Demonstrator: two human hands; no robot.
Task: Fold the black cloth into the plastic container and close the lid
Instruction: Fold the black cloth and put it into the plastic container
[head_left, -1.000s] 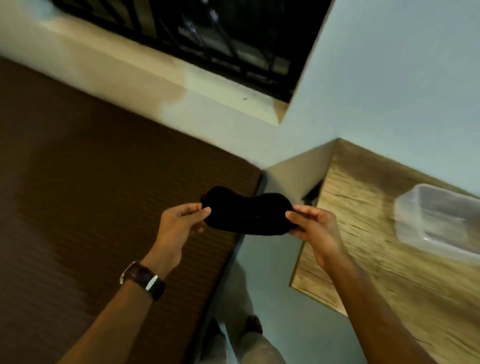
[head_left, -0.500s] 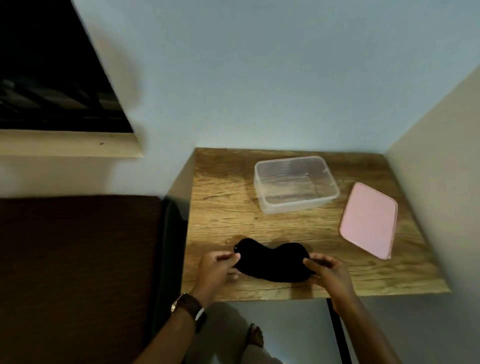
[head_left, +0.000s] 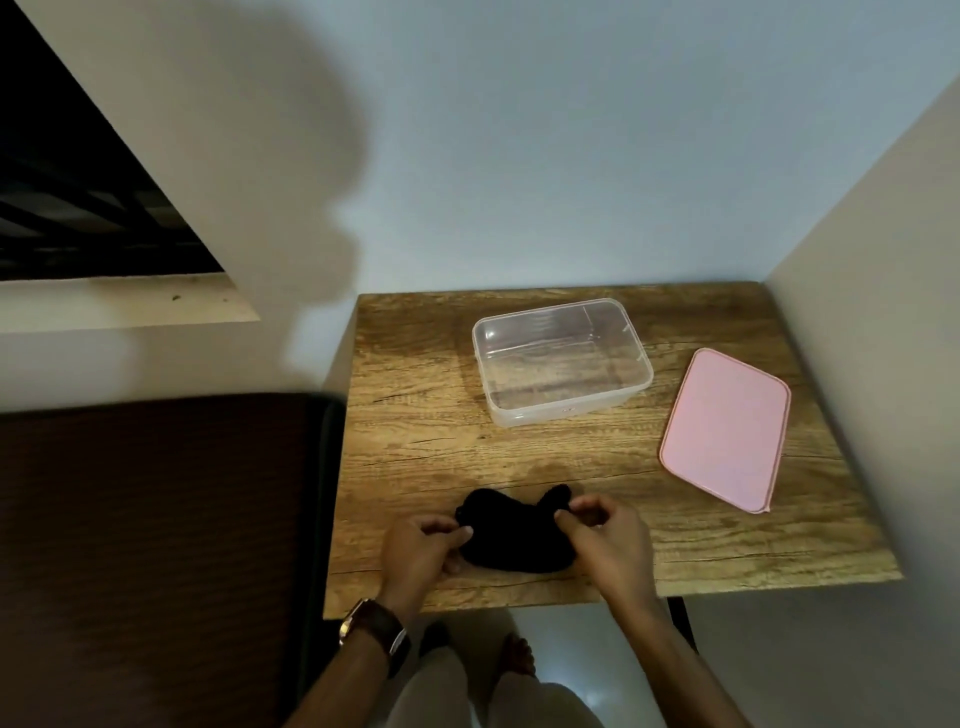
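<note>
The black cloth (head_left: 511, 535) lies bunched on the wooden table (head_left: 426, 452) near its front edge. My left hand (head_left: 418, 553) pinches the cloth's left end, and my right hand (head_left: 605, 540) pinches its right end. The clear plastic container (head_left: 561, 361) stands open and empty at the back of the table. Its pink lid (head_left: 727, 426) lies flat on the table to the right of the container, apart from it.
A dark brown mattress or bed surface (head_left: 150, 545) fills the left, beside the table. Walls close in behind and on the right of the table. A window sill (head_left: 119, 306) sits at upper left. My legs and feet show below the table's front edge.
I turned from the bed to the table, carrying the cloth stretched between both hands. It now rests on the table, and my hands have moved closer together, bunching it.
</note>
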